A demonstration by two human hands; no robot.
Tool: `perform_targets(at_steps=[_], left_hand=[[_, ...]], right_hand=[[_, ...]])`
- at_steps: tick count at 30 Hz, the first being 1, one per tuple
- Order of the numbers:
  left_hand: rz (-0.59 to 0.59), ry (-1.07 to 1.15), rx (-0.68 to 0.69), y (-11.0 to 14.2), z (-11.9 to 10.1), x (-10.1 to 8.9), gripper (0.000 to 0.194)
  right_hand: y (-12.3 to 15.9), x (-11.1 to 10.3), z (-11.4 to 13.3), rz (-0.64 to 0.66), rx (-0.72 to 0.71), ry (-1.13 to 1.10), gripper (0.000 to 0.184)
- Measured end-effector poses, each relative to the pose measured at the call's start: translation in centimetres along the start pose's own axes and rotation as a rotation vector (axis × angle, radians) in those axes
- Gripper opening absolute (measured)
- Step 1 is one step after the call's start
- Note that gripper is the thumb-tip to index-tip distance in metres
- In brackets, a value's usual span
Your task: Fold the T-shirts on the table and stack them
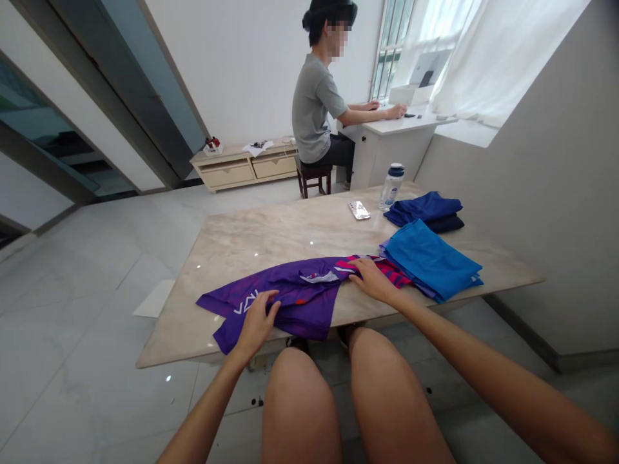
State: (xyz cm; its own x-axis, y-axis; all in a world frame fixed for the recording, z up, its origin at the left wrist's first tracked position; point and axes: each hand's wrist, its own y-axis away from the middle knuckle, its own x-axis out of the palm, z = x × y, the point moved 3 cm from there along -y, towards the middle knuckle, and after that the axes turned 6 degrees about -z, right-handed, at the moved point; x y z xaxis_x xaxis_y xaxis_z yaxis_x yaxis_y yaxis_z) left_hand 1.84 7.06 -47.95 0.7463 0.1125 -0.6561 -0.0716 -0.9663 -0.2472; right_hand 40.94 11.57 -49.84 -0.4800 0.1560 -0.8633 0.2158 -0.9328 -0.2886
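A purple sports jersey with a white logo and a pink-and-red striped part lies bunched at the near edge of a marble table. My left hand curls over a fold of the purple cloth. My right hand rests with spread fingers on the jersey's far edge, by the striped part. Right of it sits a folded bright blue garment, and a folded navy garment lies farther back. A phone and a plastic water bottle stand beyond.
My bare knees lie below the table's near edge. A white sheet lies on the tiled floor to the left. At the back, a seated person has both hands on a white desk by the window.
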Motion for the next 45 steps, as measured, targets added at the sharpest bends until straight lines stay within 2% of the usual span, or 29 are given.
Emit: perform_targets(at_steps=[2, 4, 7, 11, 13, 15, 17, 19, 22, 25, 28, 31, 33, 35, 37, 39, 40, 43, 45], left_hand=[[-0.003, -0.043, 0.061, -4.0, 0.4, 0.7, 0.033], [0.027, -0.097, 0.085, -7.7, 1.0, 1.7, 0.031], [0.180, -0.152, 0.087, -11.0, 2.5, 3.3, 0.037], [0.388, -0.131, 0.099, -11.2, 4.0, 4.2, 0.036], [0.407, -0.130, 0.120, -10.6, 4.1, 3.7, 0.028], [0.373, -0.109, 0.123, -10.2, 3.6, 2.7, 0.024], [0.304, -0.074, 0.093, -9.9, 2.6, 1.3, 0.024], [0.233, -0.045, 0.054, -9.7, 1.3, -0.5, 0.025], [0.158, 0.013, 0.014, -8.6, -1.5, -3.7, 0.027], [0.179, 0.071, -0.020, -6.2, -5.1, -7.5, 0.038], [0.237, -0.029, 0.001, -3.3, -9.4, -11.4, 0.043], [0.234, -0.178, 0.105, -1.1, -14.6, -15.7, 0.033], [0.223, -0.175, 0.151, -0.5, -18.3, -18.7, 0.038], [0.144, -0.129, 0.168, -0.4, -21.8, -21.8, 0.045], [-0.037, -0.100, 0.191, -0.3, -24.6, -24.7, 0.048], [-0.215, -0.079, 0.225, 0.3, -26.2, -26.6, 0.049], [-0.265, -0.071, 0.235, 0.7, -26.5, -26.9, 0.048], [-0.290, -0.094, 0.223, 2.5, -25.7, -26.5, 0.038], [-0.290, -0.139, 0.219, 3.4, -24.8, -26.1, 0.030]], right_hand=[[-1.9, 0.6, -1.2, -0.011, 0.015, 0.042, 0.038], [-3.5, 1.1, -2.4, 0.041, 0.033, 0.085, 0.037], [-4.5, 1.7, -4.1, 0.156, 0.013, 0.101, 0.042], [-4.1, 2.2, -5.0, 0.199, -0.015, 0.052, 0.032], [-3.8, 2.1, -4.9, 0.170, -0.012, 0.043, 0.023], [-3.7, 1.7, -4.3, 0.117, -0.034, 0.031, 0.016], [-3.7, 0.7, -3.4, 0.043, -0.060, -0.010, 0.012], [-3.9, -1.2, -2.2, -0.064, -0.060, -0.074, 0.010], [-3.8, -5.7, 0.2, -0.263, -0.040, -0.199, 0.006], [-3.1, -11.3, 3.6, -0.441, -0.059, -0.309, 0.005], [-2.5, -16.9, 7.7, -0.524, -0.113, -0.338, 0.007], [-3.0, -22.4, 11.9, -0.436, -0.133, -0.283, 0.013], [-3.8, -26.5, 14.5, -0.434, -0.138, -0.233, 0.016], [-4.4, -30.8, 16.8, -0.577, -0.164, -0.232, 0.018], [-4.2, -34.0, 18.5, -0.771, -0.209, -0.271, 0.024], [-3.2, -34.9, 19.4, -0.843, -0.245, -0.279, 0.034], [-2.5, -34.4, 19.5, -0.793, -0.253, -0.252, 0.035], [-0.3, -31.2, 18.4, -0.511, -0.198, -0.129, 0.021], [0.8, -30.1, 16.9, -0.477, -0.090, -0.106, 0.021]])
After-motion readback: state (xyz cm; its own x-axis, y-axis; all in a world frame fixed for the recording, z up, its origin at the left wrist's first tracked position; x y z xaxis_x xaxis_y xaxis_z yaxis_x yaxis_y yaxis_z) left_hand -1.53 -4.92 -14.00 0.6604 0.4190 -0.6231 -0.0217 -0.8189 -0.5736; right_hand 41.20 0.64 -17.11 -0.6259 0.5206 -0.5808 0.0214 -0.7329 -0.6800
